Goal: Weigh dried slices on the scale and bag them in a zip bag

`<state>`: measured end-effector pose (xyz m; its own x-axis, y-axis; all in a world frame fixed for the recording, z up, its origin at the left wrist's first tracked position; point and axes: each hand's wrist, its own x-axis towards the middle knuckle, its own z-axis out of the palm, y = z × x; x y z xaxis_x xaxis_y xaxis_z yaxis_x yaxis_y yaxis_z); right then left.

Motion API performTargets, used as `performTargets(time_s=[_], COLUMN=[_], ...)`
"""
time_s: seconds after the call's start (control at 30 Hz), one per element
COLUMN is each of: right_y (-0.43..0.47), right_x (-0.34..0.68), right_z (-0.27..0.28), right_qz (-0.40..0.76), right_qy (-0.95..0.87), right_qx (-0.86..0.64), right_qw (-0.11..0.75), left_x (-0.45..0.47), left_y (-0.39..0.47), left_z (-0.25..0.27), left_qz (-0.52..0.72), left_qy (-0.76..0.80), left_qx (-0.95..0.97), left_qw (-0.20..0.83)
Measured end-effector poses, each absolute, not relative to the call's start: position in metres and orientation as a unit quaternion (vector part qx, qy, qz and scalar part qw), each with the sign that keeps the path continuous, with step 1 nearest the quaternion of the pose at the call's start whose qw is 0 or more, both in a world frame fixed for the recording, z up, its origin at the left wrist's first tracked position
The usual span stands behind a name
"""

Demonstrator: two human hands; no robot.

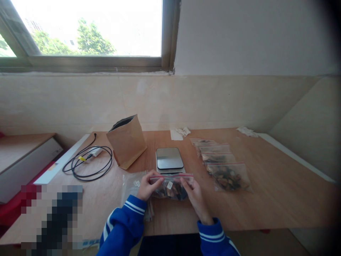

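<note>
while left hand (149,186) and right hand (194,192) pinch the zip bag (176,192), bare table (176,215) separates it from the near edge (173,233).

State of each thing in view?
Held bag: part-filled, pinched near top by left hand and right hand; seal unclear.
Paper bag: upright, mouth open.
Scale: level, reading not legible.
Cable: coiled.
Filled bags: lying overlapped.
Clear bags: lying flat.
White wads: crumpled.
Window: open or shut unclear.
</note>
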<state>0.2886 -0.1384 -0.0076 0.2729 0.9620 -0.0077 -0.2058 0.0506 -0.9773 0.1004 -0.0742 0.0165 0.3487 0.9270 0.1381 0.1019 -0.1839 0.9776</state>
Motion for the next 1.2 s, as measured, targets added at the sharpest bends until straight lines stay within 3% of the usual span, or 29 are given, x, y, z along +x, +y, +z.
performTargets(time_s=[0.4,0.83,1.2], right_y=[-0.1408,-0.1419,-0.1451], right_x=[0.2893,0.2891,0.2881], right_z=[-0.0109,-0.0079,-0.0024], right_qz=[0.374,0.359,0.435], right_qy=[-0.402,-0.428,-0.417], right_qx=[-0.554,-0.543,-0.501], right_qw=[0.626,0.627,0.621], left_x=[0.0999,0.0999,0.1041], left_y=[-0.0744,-0.0735,-0.0768], left_z=[0.0164,0.0137,0.0154], left_qz=[0.429,0.431,0.392], left_qy=[0.391,0.380,0.370], left_qx=[0.680,0.701,0.653], left_qw=[0.447,0.423,0.531])
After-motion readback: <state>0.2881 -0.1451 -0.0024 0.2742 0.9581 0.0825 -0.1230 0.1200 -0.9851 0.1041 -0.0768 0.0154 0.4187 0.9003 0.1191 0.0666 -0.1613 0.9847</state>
